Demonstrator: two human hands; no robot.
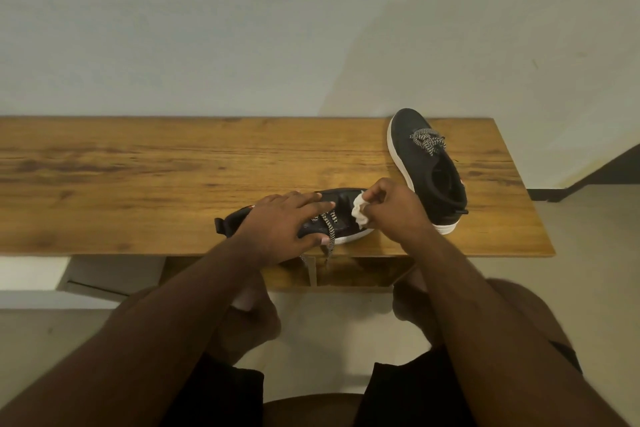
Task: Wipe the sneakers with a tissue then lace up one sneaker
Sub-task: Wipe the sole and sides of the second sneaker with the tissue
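A black sneaker (pixel 341 215) with a white sole lies near the front edge of the wooden bench (pixel 156 177), toe to the right. My left hand (pixel 280 225) grips it across the middle, thumb on the near side. Its black-and-white lace (pixel 329 232) hangs loose over the bench edge. My right hand (pixel 394 211) pinches a crumpled white tissue (pixel 360 211) against the sneaker's toe. A second black sneaker (pixel 429 170) stands at the back right, laces loose on top.
The bench runs along a pale wall (pixel 242 28). Its right end is at about (pixel 519 184), with floor beyond. My knees and dark shorts are below the front edge. A white ledge (pixel 31 270) sits under the bench at left.
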